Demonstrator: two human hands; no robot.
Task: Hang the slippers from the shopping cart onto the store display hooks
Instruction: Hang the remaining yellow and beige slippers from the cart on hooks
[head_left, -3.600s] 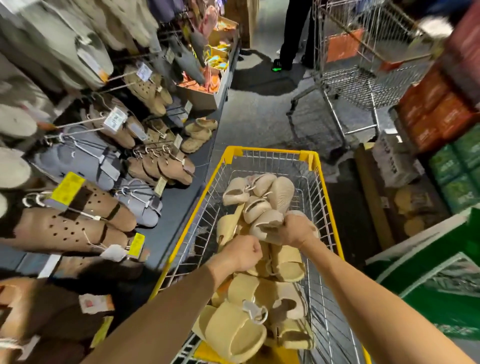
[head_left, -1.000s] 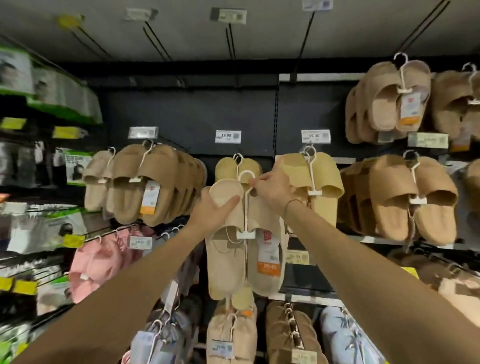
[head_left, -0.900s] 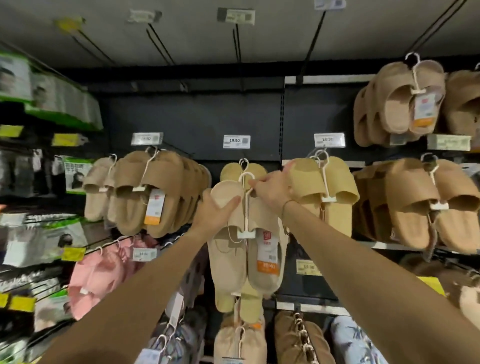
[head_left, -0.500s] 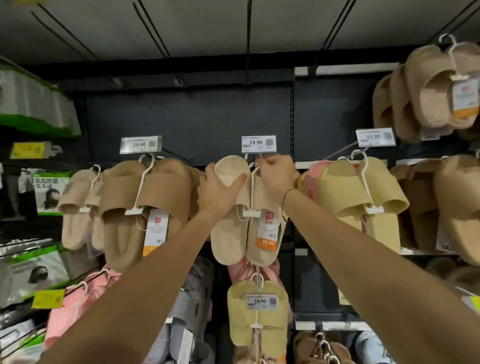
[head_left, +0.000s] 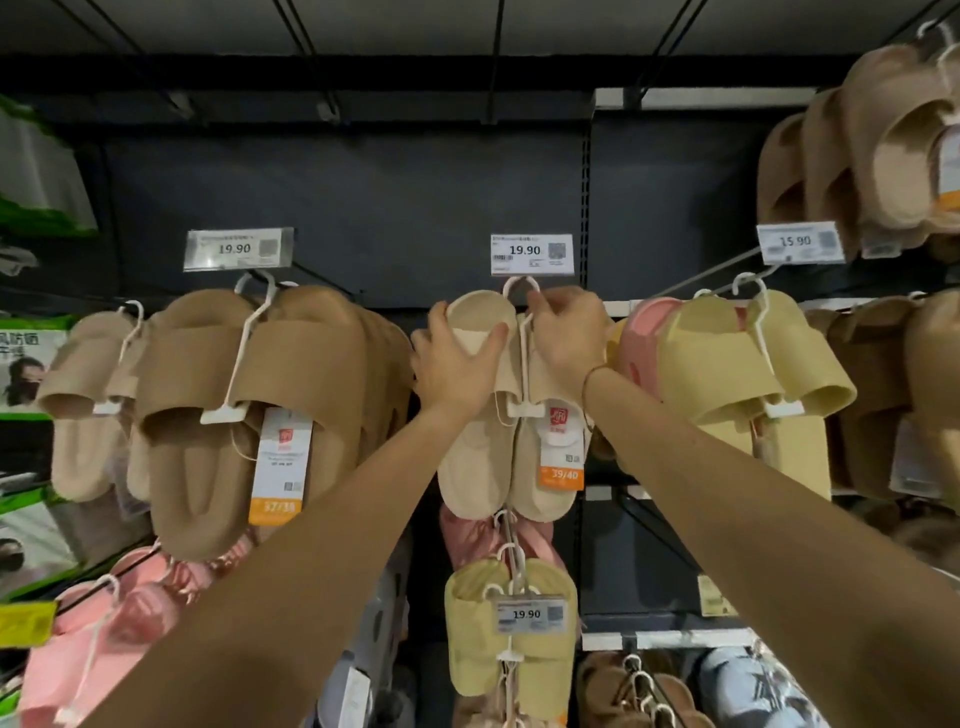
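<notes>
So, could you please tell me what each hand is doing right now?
Left hand: closed on the cream slippers.
Right hand: closed on their hanger.

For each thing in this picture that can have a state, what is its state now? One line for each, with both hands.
left hand: gripping the cream slipper pair at its top
right hand: pinching the white hanger, just under the 19.90 price tag
cream slipper pair: held up, clipped together
brown slipper pair: hanging, untouched
yellow slipper pair: hanging, untouched
lower yellow pair: hanging below
</notes>
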